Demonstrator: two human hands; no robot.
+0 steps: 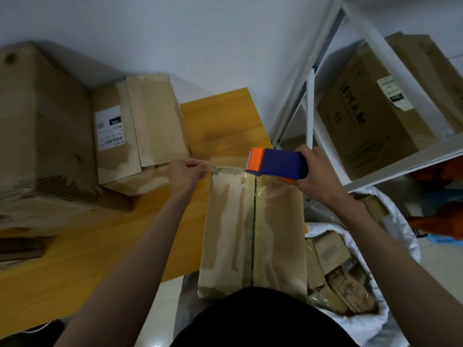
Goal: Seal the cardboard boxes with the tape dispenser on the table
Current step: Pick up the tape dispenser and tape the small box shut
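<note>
Nearest the head camera, a long cardboard box (253, 231) lies lengthwise on the yellow worktop (105, 234), its near end overhanging the edge toward the person's dark top. Its two flaps meet at a dark centre seam, and its brown surface is streaked with old tape.

One tape dispenser (276, 162), blue with an orange front, sits over the box's far end; the right hand (313, 171) has its fingers wrapped around the body. The left hand (186, 171) pinches the end of the clear tape strip (226, 170) drawn from the dispenser, thumb and fingers pressed together on it.

Two more boxes stand on the worktop: a large box (42, 136) at far left and a labelled box (140, 131) beside it. The white shelf (411, 164) holds at least two more.
</note>
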